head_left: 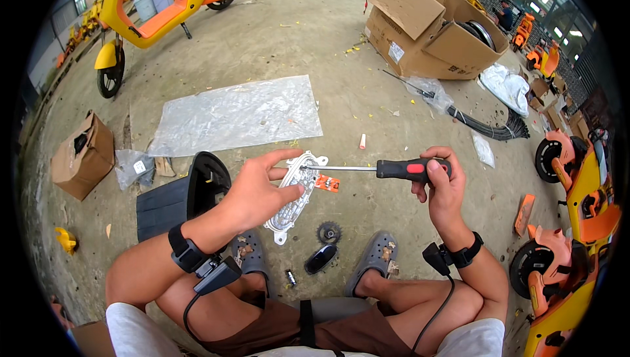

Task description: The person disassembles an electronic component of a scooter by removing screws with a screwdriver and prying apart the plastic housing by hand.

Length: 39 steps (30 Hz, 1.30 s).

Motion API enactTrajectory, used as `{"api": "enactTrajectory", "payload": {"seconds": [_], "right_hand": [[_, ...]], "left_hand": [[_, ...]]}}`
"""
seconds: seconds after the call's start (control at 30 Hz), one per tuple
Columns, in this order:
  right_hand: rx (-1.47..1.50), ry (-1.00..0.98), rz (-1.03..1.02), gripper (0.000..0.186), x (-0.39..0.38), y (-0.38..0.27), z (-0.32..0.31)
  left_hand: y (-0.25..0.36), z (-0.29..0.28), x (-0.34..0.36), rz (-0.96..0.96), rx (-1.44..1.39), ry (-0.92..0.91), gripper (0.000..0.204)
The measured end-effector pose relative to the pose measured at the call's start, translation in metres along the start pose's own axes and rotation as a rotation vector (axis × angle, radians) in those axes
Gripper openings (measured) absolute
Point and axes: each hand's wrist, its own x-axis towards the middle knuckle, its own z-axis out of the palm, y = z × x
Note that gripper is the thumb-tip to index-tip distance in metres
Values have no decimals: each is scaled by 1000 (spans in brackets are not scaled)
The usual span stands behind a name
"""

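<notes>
My left hand grips a silver-white oval housing with mounting ears at its ends, the thumb lying across its face. My right hand is closed around the black and red handle of a screwdriver. The screwdriver lies nearly level, and its shaft reaches left to the upper part of the housing. Whether the tip sits in a screw is too small to tell. An orange card-like piece shows just right of the housing. Below, on the floor, are a toothed sprocket and a dark oval part.
A black fender-like part rests left of my hand. Plastic sheeting lies ahead. A big open carton and a cable bundle are at far right. Yellow-orange scooters stand far left; others are at right.
</notes>
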Motion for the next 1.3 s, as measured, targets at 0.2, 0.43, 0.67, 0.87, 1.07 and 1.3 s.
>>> {"api": "enactTrajectory", "payload": {"seconds": [0.2,0.43,0.67,0.87,1.07,1.3], "right_hand": [[-19,-2,-9,20,-1,-2,2],[-46,10,-14,19,-2,-4,2],[-67,12,-35,20,-3,-9,4],[-103,4,-26,21,-8,-14,3],[-180,-64,-115,21,-13,-22,9],[-181,-35,-105,22,-13,-22,10]], "left_hand": [[-1,0,0,-1,-22,11,59],[0,0,-1,-1,4,16,59],[0,1,-1,8,72,13,59],[-2,1,-1,52,113,9,59],[-2,1,-1,45,233,6,57],[0,2,-2,52,228,-17,57]]}}
